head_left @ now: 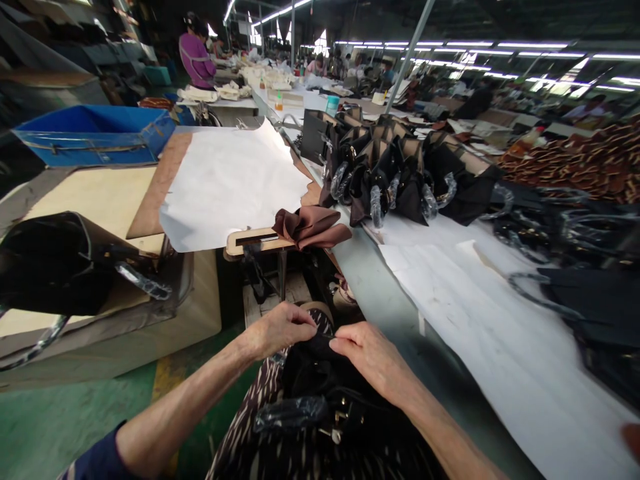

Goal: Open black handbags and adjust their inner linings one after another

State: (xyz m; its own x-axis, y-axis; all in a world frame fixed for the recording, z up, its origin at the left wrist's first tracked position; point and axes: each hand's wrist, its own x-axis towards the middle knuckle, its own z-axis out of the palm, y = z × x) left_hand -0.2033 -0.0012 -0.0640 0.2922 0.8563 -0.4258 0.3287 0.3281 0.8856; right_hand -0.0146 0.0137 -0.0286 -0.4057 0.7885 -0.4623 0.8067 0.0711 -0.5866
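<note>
A black handbag [313,370] lies across my lap over patterned dark trousers. Its handle [290,413] is wrapped in clear plastic, and gold-coloured metal fittings [343,415] show near it. My left hand [283,330] pinches the bag's top edge between thumb and fingers. Just across a small gap, my right hand [373,357] pinches the same dark edge. What exactly lies between the fingertips, edge or thin strip, is too small to tell.
Several black handbags [385,167] stand on the bench to the right, behind white paper [450,293]. Ahead, brown folded leather pieces [313,227] lie beside a wooden slotted frame [235,247]. On the left are another black bag [50,267] and a blue bin [95,143]. A person in purple [197,57] stands farther back.
</note>
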